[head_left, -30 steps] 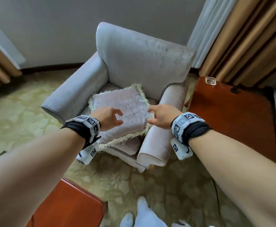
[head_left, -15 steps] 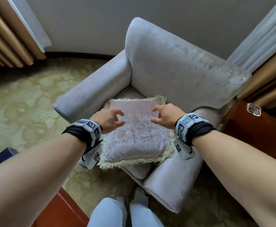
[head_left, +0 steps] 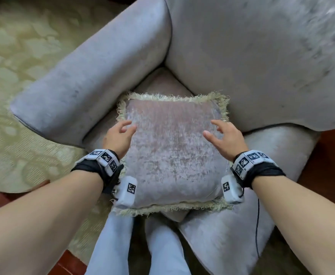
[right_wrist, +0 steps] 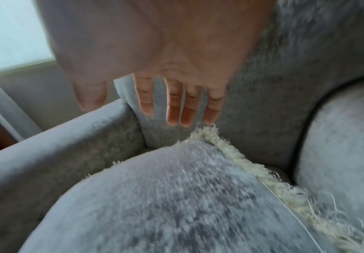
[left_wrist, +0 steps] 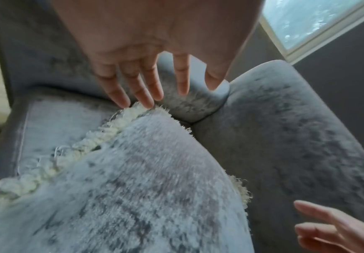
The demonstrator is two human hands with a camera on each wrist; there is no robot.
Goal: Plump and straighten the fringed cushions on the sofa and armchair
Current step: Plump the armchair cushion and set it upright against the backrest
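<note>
A: Since the earlier head frame both hands have come forward over the cushion [head_left: 170,155]; they were short of its near half, now they sit past its middle, toward the far corners. The armchair [head_left: 262,62] fills far more of the view.

B: Finger state?

A: Left hand [head_left: 119,136]: fingers spread and loosely bent, holding nothing. In the left wrist view the fingertips [left_wrist: 120,101] are at the fringe [left_wrist: 103,133] of the cushion's far left corner; touching or just clear, I cannot tell. Right hand [head_left: 225,138]: same, fingers apart, nothing held, tips just short of the cushion's far right corner in the right wrist view.

B: Cushion location?

A: Lying flat on the armchair seat, between the two armrests. Its far edge is near the backrest, its near edge overhangs the seat front. Roughly square to the chair.

B: Handling judgement?

A: Judged soft and light. The velvety face is domed in both wrist views, so it is filled and should give under pressure. The pile looks smooth and may slide under flat palms. The fringe is loose thread, some strands straggling, so it makes a poor hold.

B: Where to grip?

A: On the stuffed body just inside the fringe, one hand per side edge or far corner, thumb on top, fingers beneath. Squeeze inward from both sides to plump.
</note>
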